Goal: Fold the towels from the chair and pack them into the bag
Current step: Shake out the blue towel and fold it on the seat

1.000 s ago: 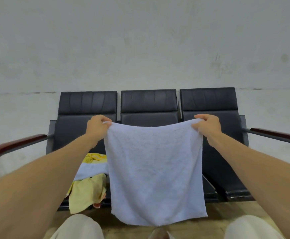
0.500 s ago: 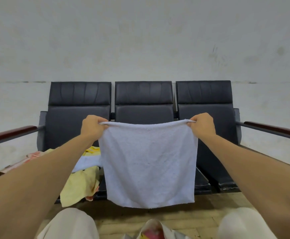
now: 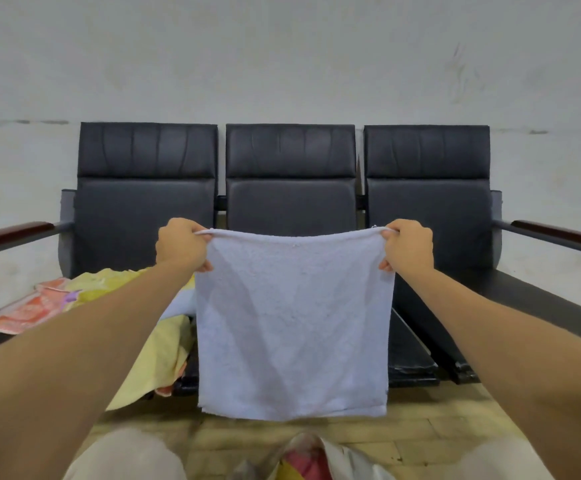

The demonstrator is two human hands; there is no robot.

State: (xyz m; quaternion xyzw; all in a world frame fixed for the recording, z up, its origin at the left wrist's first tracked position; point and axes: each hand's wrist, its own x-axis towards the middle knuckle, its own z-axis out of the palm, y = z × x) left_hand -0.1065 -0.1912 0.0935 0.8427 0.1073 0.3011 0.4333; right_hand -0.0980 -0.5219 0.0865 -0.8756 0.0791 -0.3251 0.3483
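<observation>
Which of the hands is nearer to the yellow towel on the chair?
The left. The left hand grips a corner of the white towel, just above the yellow towel. The right hand grips the other corner, a full towel width farther away.

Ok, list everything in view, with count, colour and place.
white towel: one, white, hanging before the bench's middle seat
yellow towel: at least one, yellow, left seat, draping over its front edge
pale towel: one, whitish, left seat, beside the yellow towel
printed packet: one, red and white, flat, far left
bench: one, three black seats, against the wall
armrests: two, reddish-brown, bench ends
bag: one, white, red and yellow inside, floor, bottom edge
knees: two, light trousers, bottom edge
left hand: one, grips the white towel's top left corner
right hand: one, grips its top right corner
</observation>
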